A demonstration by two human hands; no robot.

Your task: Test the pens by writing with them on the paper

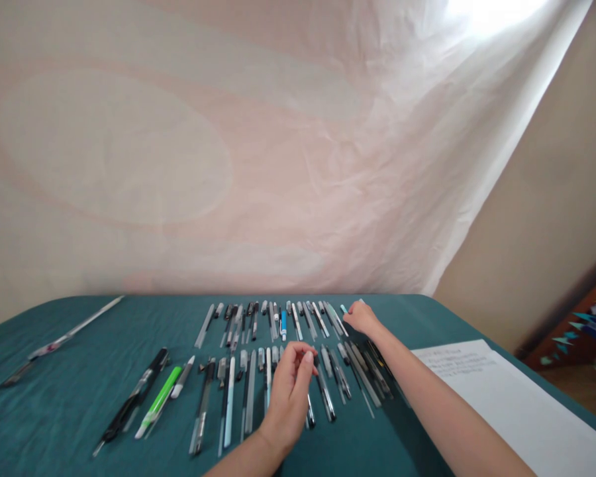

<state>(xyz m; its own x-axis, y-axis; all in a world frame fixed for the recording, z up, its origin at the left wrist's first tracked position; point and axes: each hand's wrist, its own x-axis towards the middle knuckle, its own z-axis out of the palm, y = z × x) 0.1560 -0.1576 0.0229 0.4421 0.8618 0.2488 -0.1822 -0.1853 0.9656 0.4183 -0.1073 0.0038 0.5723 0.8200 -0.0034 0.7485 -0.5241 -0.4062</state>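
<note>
Two rows of several pens lie on a teal tablecloth (79,331). My left hand (289,391) hovers over the near row (258,387) with fingers curled together in a pinch above a dark pen (326,396); what it holds, if anything, I cannot make out. My right hand (360,318) reaches to the right end of the far row (273,321), fingers closed on a small light-blue-tipped pen (344,309). A green highlighter (159,401) and a black pen (134,397) lie at the left of the near row.
A long white pen or rod (74,329) lies apart at the far left. A white sheet of paper (516,404) lies on the table's right side. A crumpled white cloth backdrop (258,146) hangs behind the table. A wooden shelf (581,318) stands at the right.
</note>
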